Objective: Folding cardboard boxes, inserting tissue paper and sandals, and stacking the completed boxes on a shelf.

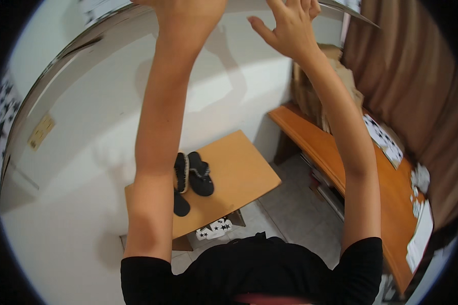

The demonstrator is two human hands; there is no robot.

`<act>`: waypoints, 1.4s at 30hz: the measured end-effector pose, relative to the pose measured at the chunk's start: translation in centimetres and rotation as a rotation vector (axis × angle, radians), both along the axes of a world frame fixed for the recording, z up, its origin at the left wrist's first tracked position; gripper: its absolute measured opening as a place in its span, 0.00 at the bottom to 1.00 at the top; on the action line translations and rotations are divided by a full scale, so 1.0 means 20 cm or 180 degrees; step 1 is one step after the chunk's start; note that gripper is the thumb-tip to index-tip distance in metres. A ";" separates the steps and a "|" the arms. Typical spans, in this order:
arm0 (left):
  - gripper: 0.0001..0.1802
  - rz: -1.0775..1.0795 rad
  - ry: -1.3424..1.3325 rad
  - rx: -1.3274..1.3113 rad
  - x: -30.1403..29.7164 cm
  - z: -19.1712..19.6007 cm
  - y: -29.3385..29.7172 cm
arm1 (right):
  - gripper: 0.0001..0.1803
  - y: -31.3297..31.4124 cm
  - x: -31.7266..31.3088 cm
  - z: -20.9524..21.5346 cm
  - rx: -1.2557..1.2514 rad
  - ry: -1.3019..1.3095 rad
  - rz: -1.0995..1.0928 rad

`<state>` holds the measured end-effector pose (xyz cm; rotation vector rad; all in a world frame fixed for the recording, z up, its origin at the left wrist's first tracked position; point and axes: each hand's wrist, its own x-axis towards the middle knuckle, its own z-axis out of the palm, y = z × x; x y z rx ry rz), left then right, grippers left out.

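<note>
Both my arms reach up and forward toward a curved-looking shelf edge [61,56] high on the white wall. My left hand [191,15] is at the upper edge of the picture, and its fingers are mostly cut off, so what it touches is hidden. To its right, my right hand [292,30] has its thumb stretched out apart from its partly bent fingers. Nothing shows in its grasp, and it is nearest the wall and the shelf's underside. Paper with black shapes [104,9] lies along the shelf at the upper left.
Below stands a small wooden table [239,168] with black sandals [201,175], partly behind my left arm. On the right a long wooden bench [351,157] bears brown paper bags [310,96], a star-patterned card [384,140] and white paper [420,236]. A brown curtain [407,66] hangs beside it.
</note>
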<state>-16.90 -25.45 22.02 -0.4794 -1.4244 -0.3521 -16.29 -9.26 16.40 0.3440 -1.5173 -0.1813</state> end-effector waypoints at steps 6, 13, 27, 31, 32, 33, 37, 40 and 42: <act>0.37 -0.1366 -0.0892 -0.0253 0.21 -0.38 0.61 | 0.19 0.60 0.46 -0.46 -0.0579 -0.0884 -0.0803; 0.39 -0.2849 -0.2455 -0.1234 0.51 -1.06 1.37 | 0.19 1.22 1.16 -1.11 -0.2378 -0.2298 -0.1501; 0.53 -0.2859 -0.5499 -0.4639 1.18 -2.39 2.11 | 0.18 1.58 1.99 -2.28 -0.4906 -0.2736 -0.1006; 0.50 -0.2573 -0.5453 -0.5403 1.19 -2.66 2.23 | 0.13 1.63 1.96 -2.40 -0.5502 -0.1827 -0.0411; 0.49 -0.2501 -0.5386 -0.5727 1.20 -2.69 2.28 | 0.13 1.66 1.95 -2.44 -0.5515 -0.1786 -0.0435; 0.49 -0.2508 -0.5350 -0.5769 1.20 -2.72 2.32 | 0.13 1.70 1.95 -2.48 -0.5553 -0.1700 -0.0401; 0.46 -0.2144 -0.5123 -0.6006 1.15 -2.78 2.51 | 0.12 1.86 1.90 -2.53 -0.5917 -0.1535 -0.0379; 0.45 -0.2185 -0.5026 -0.5991 1.08 -2.81 2.70 | 0.12 2.00 1.87 -2.60 -0.5860 -0.1630 -0.0682; 0.44 -0.2300 -0.4952 -0.5968 1.03 -2.85 2.85 | 0.13 2.08 1.86 -2.65 -0.5796 -0.1607 -0.0947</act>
